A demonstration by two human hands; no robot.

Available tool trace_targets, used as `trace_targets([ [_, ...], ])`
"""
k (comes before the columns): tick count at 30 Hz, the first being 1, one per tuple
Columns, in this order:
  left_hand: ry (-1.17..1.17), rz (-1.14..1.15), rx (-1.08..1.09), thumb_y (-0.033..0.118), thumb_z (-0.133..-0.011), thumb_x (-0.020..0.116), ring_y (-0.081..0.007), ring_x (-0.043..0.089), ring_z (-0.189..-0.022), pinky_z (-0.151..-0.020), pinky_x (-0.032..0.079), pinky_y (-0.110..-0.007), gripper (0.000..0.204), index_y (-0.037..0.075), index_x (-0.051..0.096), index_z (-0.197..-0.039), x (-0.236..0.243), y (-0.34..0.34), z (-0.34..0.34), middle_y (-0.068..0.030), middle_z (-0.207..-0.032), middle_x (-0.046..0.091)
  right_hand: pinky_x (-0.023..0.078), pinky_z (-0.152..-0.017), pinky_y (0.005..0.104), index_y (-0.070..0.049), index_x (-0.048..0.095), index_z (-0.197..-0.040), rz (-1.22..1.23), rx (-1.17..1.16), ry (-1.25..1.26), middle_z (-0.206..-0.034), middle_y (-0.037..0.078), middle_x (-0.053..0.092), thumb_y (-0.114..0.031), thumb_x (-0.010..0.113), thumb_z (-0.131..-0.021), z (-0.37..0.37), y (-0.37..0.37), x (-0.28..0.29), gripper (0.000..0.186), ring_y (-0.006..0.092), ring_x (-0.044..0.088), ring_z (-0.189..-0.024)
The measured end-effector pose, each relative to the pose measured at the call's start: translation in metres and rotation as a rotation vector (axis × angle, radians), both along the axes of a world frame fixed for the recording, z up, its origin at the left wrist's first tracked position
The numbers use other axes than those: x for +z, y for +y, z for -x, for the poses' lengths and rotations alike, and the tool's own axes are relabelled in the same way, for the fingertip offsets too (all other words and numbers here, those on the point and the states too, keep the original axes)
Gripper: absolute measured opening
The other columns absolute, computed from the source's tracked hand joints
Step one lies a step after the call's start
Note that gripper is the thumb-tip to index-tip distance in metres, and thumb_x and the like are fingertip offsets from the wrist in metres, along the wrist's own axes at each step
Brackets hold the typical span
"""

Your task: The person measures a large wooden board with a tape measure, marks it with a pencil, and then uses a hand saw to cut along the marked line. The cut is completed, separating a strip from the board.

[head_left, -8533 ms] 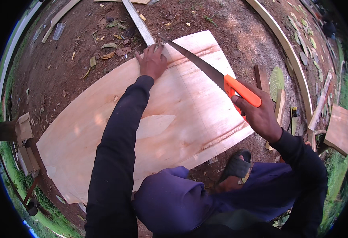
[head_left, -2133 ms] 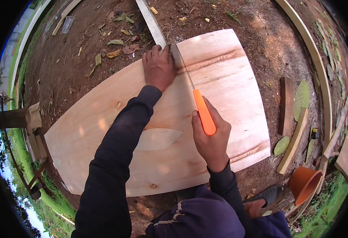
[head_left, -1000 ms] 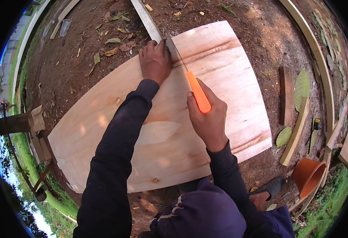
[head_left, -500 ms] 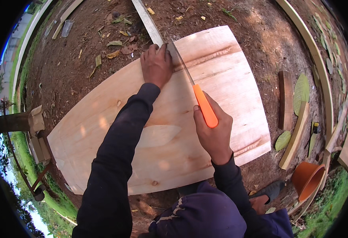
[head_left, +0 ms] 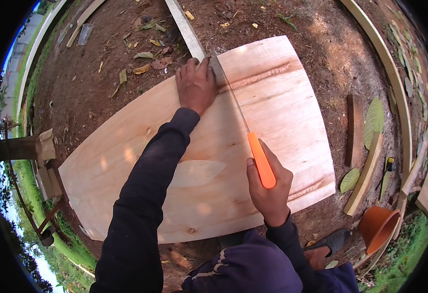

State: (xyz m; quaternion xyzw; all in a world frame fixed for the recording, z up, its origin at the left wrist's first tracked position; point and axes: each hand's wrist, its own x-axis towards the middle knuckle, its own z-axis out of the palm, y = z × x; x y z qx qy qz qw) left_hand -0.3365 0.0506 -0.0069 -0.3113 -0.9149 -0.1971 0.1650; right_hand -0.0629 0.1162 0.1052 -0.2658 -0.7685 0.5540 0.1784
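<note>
A pale plywood sheet [head_left: 145,190] lies across the middle, low over the ground. At its far edge my left hand [head_left: 197,88] presses on it, fingers bent over the edge where a pale wooden strip [head_left: 187,34] meets it. In my right hand [head_left: 272,188] is the orange handle of a handsaw [head_left: 261,163], closed firmly around it. The saw's thin blade runs away from me to the sheet's far edge, just right of my left fingers. Around the far end of the blade, a greyish patch beside my left hand is hard to make out.
On the right lie a brown wood block [head_left: 354,129], a pale batten [head_left: 364,176] and large green leaves [head_left: 374,122]. An orange-brown pot [head_left: 377,227] tilts near a shoe [head_left: 336,241]. A long curved-looking plank [head_left: 394,80] runs along the right; a clear cup [head_left: 85,34] lies far left.
My right hand has drawn the handsaw back toward me and slightly right. My left hand stays on the plywood sheet; the whole view has shifted a little.
</note>
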Motion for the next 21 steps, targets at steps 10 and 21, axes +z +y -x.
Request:
trace_targets([
  [10, -0.036, 0.023, -0.005, 0.026, -0.102, 0.059, -0.0343, 0.058, -0.121, -0.109, 0.040, -0.049, 0.036, 0.009, 0.071, -0.131, 0.000, 0.006, 0.001, -0.0156, -0.125, 0.062, 0.060, -0.074, 0.0351, 0.006, 0.063, -0.138, 0.016, 0.002, 0.030, -0.105, 0.023, 0.077, 0.001, 0.070, -0.090, 0.050, 0.013, -0.015, 0.048, 0.0306, 0.077, -0.082],
  [21, -0.007, 0.022, 0.002, 0.025, -0.101, 0.060, -0.0343, 0.059, -0.116, -0.106, 0.041, -0.048, 0.035, 0.009, 0.071, -0.130, -0.004, -0.002, 0.001, -0.0156, -0.122, 0.062, 0.060, -0.072, 0.0354, 0.007, 0.064, -0.136, 0.035, -0.015, 0.047, -0.100, 0.023, 0.077, 0.000, 0.070, -0.091, -0.022, -0.006, -0.005, 0.047, 0.0313, 0.077, -0.079],
])
